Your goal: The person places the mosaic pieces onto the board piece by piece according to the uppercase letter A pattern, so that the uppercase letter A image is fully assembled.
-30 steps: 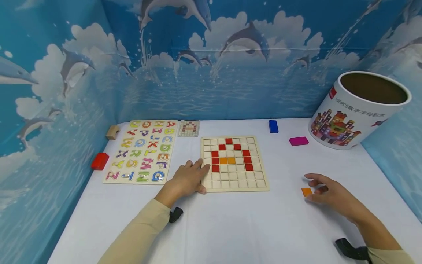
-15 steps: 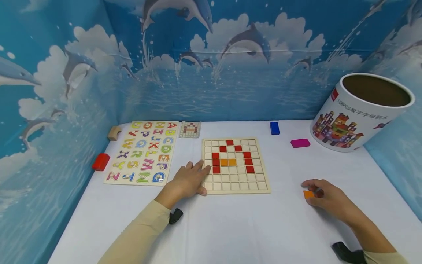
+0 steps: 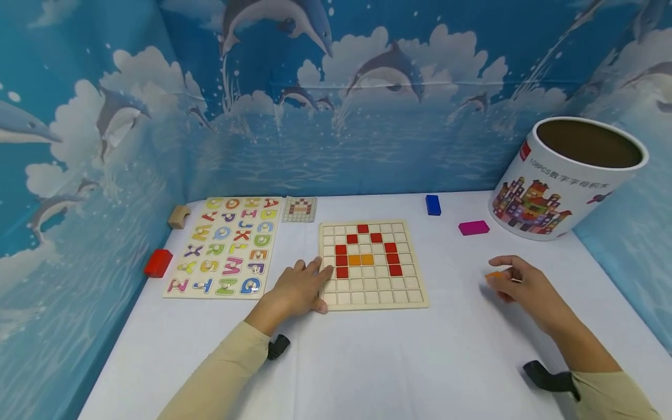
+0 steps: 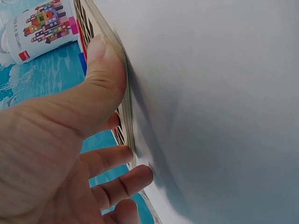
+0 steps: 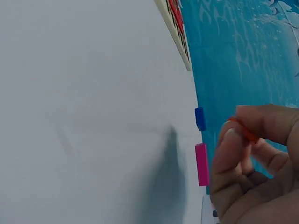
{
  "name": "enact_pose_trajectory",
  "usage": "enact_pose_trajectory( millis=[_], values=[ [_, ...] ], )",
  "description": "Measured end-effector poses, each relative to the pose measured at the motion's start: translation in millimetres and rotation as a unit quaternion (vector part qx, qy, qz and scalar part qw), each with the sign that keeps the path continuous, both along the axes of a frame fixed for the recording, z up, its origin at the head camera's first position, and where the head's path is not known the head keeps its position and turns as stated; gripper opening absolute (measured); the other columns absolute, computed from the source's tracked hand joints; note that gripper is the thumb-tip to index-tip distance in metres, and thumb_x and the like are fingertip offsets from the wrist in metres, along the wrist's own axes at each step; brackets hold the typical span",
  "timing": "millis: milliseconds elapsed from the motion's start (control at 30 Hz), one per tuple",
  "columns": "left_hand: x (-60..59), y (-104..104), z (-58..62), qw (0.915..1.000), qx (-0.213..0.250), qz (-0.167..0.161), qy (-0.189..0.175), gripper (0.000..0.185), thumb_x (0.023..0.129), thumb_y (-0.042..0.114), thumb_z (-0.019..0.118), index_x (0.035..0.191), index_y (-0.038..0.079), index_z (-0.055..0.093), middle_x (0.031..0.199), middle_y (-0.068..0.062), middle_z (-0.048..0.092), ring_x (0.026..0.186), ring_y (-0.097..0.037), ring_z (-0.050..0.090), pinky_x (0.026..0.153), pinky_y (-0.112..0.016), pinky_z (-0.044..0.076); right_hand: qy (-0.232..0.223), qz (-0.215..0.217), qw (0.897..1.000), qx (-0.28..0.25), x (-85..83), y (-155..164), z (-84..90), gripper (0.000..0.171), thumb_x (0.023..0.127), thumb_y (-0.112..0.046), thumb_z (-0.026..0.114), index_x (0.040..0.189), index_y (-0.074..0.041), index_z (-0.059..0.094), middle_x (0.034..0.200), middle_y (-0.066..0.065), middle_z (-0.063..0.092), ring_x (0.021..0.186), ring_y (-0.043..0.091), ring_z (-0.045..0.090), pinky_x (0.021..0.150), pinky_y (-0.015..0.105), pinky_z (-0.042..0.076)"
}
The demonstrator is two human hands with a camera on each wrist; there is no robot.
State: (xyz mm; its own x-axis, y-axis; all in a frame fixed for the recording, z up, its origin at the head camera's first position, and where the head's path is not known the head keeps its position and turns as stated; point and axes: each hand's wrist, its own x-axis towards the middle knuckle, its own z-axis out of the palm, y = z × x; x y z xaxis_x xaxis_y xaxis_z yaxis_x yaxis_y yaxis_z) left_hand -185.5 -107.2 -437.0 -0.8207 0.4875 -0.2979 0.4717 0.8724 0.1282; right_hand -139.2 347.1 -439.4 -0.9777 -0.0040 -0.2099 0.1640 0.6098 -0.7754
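Observation:
A wooden grid board [image 3: 370, 297] lies on the white table, with red tiles [image 3: 391, 259] and two orange tiles [image 3: 360, 259] set in its squares. My left hand [image 3: 295, 293] rests at the board's left edge. In the left wrist view its thumb [image 4: 105, 70] touches the rim, with the other fingers extended alongside. Off to the right of the board, my right hand [image 3: 532, 294] pinches a small orange square tile [image 5: 245, 130] between thumb and fingertips. The tile is held above the table, its shadow falling below; the fingers partly cover it.
An alphabet puzzle board [image 3: 223, 251] lies left, with a small pattern card [image 3: 300, 209] beside it. A red block [image 3: 158, 263] and wooden arch block [image 3: 179, 217] lie farther left. Blue [image 3: 433, 205] and magenta blocks [image 3: 473, 227] lie before a large white bucket [image 3: 556, 186].
My right hand has closed its fingertips on the loose orange tile and lifted it off the table. The left hand has stayed at the board's edge.

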Motion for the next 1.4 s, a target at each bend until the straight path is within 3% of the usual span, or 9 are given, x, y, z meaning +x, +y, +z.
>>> enact_pose_trajectory(
  millis=[100, 233, 433, 733, 867, 967, 1167, 1400],
  values=[
    [-1.3, -2, -1.1, 1.0000, -0.003, -0.003, 0.006, 0.091, 0.083, 0.050, 0.076, 0.159, 0.019, 0.037, 0.166, -0.014, 0.029, 0.133, -0.034, 0.042, 0.103, -0.051, 0.042, -0.001, -0.015, 0.998, -0.054, -19.1, -7, 1.2, 0.059, 0.104, -0.041, 0.057, 0.144, -0.002, 0.042, 0.100, 0.017, 0.057, 0.080, 0.019, 0.059, 0.071, 0.027, 0.055],
    [-3.0, -3, -1.1, 1.0000, -0.004, -0.001, 0.009, 0.091, 0.083, 0.050, 0.076, 0.159, 0.019, 0.038, 0.166, -0.013, 0.029, 0.134, -0.034, 0.042, 0.103, -0.051, 0.042, -0.016, -0.022, 0.996, -0.082, -46.7, -27, -2.0, 0.061, 0.101, -0.044, 0.063, 0.142, -0.003, 0.047, 0.099, 0.015, 0.057, 0.081, 0.019, 0.059, 0.071, 0.026, 0.054],
    [-3.7, -4, -0.5, 0.9999, 0.008, 0.007, 0.004, 0.090, 0.082, 0.048, 0.077, 0.159, 0.019, 0.039, 0.166, -0.014, 0.030, 0.133, -0.035, 0.042, 0.104, -0.052, 0.041, -0.005, 0.013, 0.995, -0.096, -79.8, -67, -8.4, 0.053, 0.096, -0.031, 0.073, 0.138, -0.004, 0.055, 0.096, 0.012, 0.060, 0.079, 0.021, 0.060, 0.069, 0.025, 0.054],
    [-6.1, -1, -1.5, 0.9999, 0.007, 0.004, 0.006, 0.091, 0.082, 0.047, 0.079, 0.159, 0.019, 0.039, 0.165, -0.014, 0.030, 0.135, -0.034, 0.041, 0.105, -0.052, 0.041, -0.028, 0.074, 0.991, -0.112, -106.2, -122, -8.6, 0.045, 0.095, -0.017, 0.074, 0.133, -0.003, 0.055, 0.093, 0.012, 0.062, 0.071, 0.021, 0.058, 0.064, 0.027, 0.053],
    [-6.2, 0, -1.6, 0.9999, 0.009, 0.004, 0.009, 0.091, 0.081, 0.046, 0.080, 0.158, 0.019, 0.040, 0.165, -0.014, 0.032, 0.136, -0.035, 0.041, 0.105, -0.052, 0.041, -0.025, 0.102, 0.991, -0.078, -111.7, -139, -11.4, 0.038, 0.095, -0.019, 0.074, 0.126, -0.005, 0.058, 0.092, 0.011, 0.059, 0.068, 0.021, 0.055, 0.058, 0.028, 0.047],
    [-5.6, 0, -1.8, 0.9999, 0.007, 0.004, 0.011, 0.092, 0.081, 0.046, 0.080, 0.158, 0.019, 0.040, 0.164, -0.014, 0.032, 0.136, -0.035, 0.041, 0.105, -0.052, 0.041, -0.001, 0.132, 0.991, -0.028, -113.1, -149, -12.8, 0.031, 0.094, -0.021, 0.075, 0.120, -0.008, 0.064, 0.092, 0.009, 0.057, 0.074, 0.022, 0.053, 0.062, 0.030, 0.044],
    [-4.8, 1, -1.8, 0.9999, 0.005, 0.004, 0.014, 0.092, 0.081, 0.047, 0.080, 0.158, 0.019, 0.039, 0.165, -0.013, 0.032, 0.135, -0.034, 0.041, 0.104, -0.051, 0.041, 0.040, 0.180, 0.980, 0.070, -110.5, -163, -13.4, 0.022, 0.091, -0.018, 0.076, 0.111, -0.011, 0.069, 0.079, 0.004, 0.053, 0.077, 0.021, 0.051, 0.068, 0.034, 0.040],
    [-4.3, 1, -0.4, 0.9999, 0.010, 0.005, 0.009, 0.092, 0.081, 0.047, 0.079, 0.159, 0.019, 0.039, 0.165, -0.013, 0.031, 0.137, -0.034, 0.040, 0.105, -0.052, 0.041, 0.056, 0.176, 0.978, 0.101, -105.6, -171, -13.5, 0.020, 0.091, -0.013, 0.074, 0.110, -0.010, 0.070, 0.077, 0.003, 0.053, 0.071, 0.020, 0.050, 0.063, 0.032, 0.038]
  ],
)
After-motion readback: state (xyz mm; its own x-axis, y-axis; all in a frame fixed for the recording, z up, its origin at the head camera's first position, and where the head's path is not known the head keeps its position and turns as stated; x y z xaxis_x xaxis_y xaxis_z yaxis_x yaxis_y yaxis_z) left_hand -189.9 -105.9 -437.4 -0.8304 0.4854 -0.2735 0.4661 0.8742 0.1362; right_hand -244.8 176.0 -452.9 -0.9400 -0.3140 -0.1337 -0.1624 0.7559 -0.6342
